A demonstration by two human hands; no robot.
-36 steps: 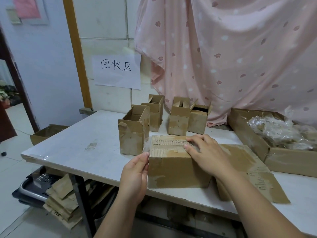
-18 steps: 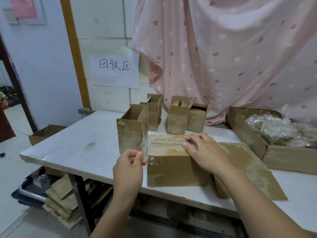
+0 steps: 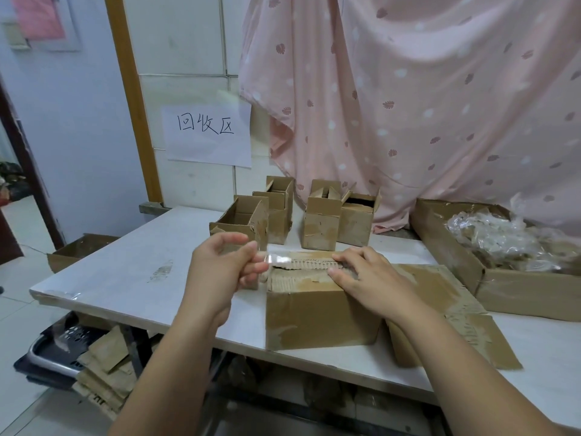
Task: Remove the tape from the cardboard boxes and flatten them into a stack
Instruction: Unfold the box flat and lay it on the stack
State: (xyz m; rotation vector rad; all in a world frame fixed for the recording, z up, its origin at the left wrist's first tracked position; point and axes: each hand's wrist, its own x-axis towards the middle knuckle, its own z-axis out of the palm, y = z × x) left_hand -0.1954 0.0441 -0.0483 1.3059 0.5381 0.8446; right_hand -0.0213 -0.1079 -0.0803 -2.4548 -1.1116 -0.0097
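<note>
Peeling clear tape (image 3: 278, 258) off the top seam of the cardboard box (image 3: 320, 316), which stands at the near edge of the table (image 3: 125, 269), about centre. The left hand (image 3: 217, 272) pinches the free tape end between thumb and curled fingertips, raised just left of the box's top left corner. The right hand (image 3: 367, 278) lies flat on the lid with its fingers nearly straight; it presses down and grasps nothing. The strip probably runs on under those fingers, but glare hides where it ends.

To do it well: pull low and along the seam, with steady tension, since the lid's paper skin is already torn to the corrugation. Shift the right hand rightward as the peel advances.

Room: open table to the left, so pull that way. The small open boxes (image 3: 242, 221) stand just beyond the left knuckles, so avoid sweeping far. The box front sits at the near table edge, so don't drag it nearer. The flattened cardboard (image 3: 456, 297) lies touching on the right. The tray box (image 3: 515, 297) at far right holds a wad of used tape (image 3: 503, 240), the likely place to drop the strip.
</note>
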